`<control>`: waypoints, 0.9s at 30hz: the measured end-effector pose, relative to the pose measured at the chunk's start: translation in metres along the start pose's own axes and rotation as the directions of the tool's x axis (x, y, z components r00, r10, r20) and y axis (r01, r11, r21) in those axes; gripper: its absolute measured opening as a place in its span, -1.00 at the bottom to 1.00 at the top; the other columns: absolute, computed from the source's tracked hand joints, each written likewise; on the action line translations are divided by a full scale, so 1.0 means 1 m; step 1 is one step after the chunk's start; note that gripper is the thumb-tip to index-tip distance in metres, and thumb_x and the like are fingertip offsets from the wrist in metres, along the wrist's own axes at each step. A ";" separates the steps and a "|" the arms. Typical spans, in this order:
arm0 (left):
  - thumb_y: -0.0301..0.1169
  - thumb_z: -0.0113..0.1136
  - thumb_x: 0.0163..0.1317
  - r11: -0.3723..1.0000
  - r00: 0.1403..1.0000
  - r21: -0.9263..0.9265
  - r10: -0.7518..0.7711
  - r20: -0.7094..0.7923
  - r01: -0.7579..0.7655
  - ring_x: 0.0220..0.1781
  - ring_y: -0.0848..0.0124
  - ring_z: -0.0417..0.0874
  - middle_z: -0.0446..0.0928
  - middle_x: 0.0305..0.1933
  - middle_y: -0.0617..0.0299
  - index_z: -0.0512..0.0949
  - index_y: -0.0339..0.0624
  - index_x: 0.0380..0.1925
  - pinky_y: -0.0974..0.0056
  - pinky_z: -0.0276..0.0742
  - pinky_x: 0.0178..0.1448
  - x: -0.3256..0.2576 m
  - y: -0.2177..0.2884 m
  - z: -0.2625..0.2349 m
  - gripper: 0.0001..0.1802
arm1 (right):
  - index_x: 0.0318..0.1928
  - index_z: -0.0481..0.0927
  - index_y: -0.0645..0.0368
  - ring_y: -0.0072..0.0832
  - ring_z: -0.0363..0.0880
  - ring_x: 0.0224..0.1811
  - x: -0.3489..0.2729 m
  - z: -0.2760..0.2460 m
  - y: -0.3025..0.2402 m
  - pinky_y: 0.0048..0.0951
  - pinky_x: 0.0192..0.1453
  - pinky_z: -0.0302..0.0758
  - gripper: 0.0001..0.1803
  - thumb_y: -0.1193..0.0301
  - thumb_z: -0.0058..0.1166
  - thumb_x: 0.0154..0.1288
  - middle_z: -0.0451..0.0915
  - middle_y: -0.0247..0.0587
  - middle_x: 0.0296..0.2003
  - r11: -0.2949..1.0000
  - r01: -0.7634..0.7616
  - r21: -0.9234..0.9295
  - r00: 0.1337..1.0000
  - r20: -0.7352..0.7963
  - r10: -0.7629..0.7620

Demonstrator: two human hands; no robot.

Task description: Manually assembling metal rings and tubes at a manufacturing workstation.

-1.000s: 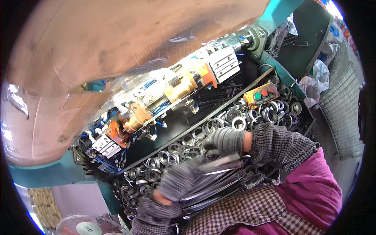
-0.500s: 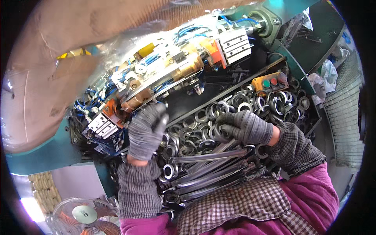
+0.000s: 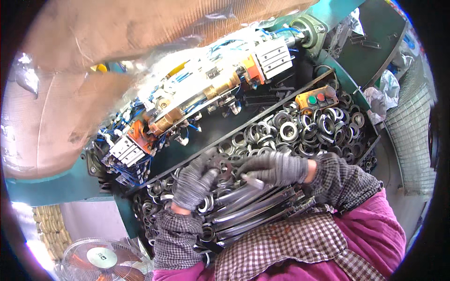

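Observation:
Both my hands wear grey striped knit gloves and work close together over a heap of metal rings [image 3: 288, 131]. My left hand [image 3: 193, 183] is closed, its fingertips on a dark, brownish metal ring [image 3: 226, 171]. From the right, my right hand [image 3: 276, 168] reaches toward that same ring, its fingers pointing left and its thumb lower down. Motion smears its fingers, so whether they grip the ring does not show. Below the hands, a bundle of long, curved metal strips [image 3: 253, 206] lies across the rings, close to my checked apron [image 3: 281, 243].
Beyond the bin's raised edge [image 3: 248, 122] stands a machine with orange blocks, silver cylinders and blue hoses [image 3: 187, 100]. A yellow button box [image 3: 317, 98] sits at the heap's far right. A fan [image 3: 102, 257] stands at lower left; cardboard [image 3: 70, 117] hangs at upper left.
My left hand has come down from beside the machine to the rings. My right hand has moved left with a ring, and the two hands now meet around a ring.

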State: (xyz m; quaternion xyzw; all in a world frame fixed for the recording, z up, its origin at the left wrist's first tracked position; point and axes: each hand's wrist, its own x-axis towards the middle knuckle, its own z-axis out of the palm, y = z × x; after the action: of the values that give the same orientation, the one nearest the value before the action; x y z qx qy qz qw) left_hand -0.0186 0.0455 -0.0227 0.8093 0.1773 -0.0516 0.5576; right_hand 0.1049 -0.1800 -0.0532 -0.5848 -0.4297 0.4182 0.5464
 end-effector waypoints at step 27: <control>-0.41 0.51 -0.09 0.918 0.915 0.080 0.376 0.144 -0.390 -0.06 0.28 0.64 0.61 -0.08 0.12 0.52 -0.15 0.05 0.27 0.54 0.04 -0.001 0.068 -0.010 -0.38 | 0.24 0.38 0.18 -0.28 0.60 0.04 0.020 -0.052 -0.057 -0.32 0.12 0.52 -0.16 0.31 0.49 -0.09 0.56 -0.08 0.05 0.857 0.254 -0.448 0.948 -0.062 -0.313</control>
State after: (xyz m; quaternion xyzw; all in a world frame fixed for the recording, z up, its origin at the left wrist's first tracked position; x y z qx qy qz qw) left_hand 0.0027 0.0327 0.0412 0.8520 -0.0231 -0.0014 0.5230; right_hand 0.1578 -0.1734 0.0060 -0.6485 -0.5561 0.1869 0.4850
